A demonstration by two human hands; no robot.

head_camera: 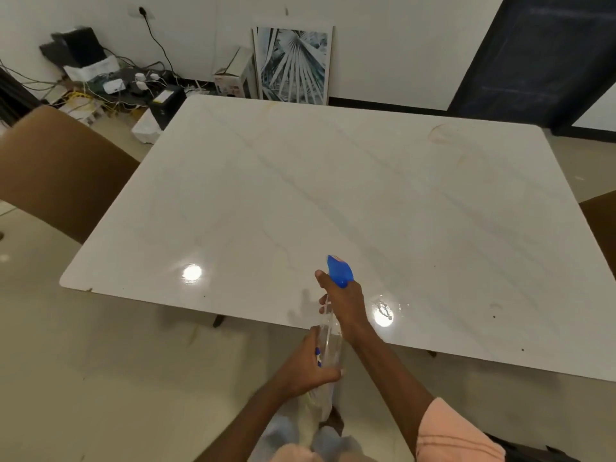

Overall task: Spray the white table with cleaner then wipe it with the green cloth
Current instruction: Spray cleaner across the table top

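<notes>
The white marble-look table (333, 195) fills the middle of the view. I hold a clear spray bottle (330, 341) with a blue trigger head (340, 270) over the table's near edge, nozzle pointing away from me. My right hand (343, 301) grips the neck with fingers at the trigger. My left hand (306, 365) wraps the bottle's lower body. A small wet patch (386, 310) glistens just right of the bottle. No green cloth is in view.
A brown chair (56, 168) stands at the table's left side and another chair edge (600, 221) at the right. Cables, boxes and a framed picture (293, 65) crowd the floor by the far wall. A faint ring stain (443, 133) marks the far right corner.
</notes>
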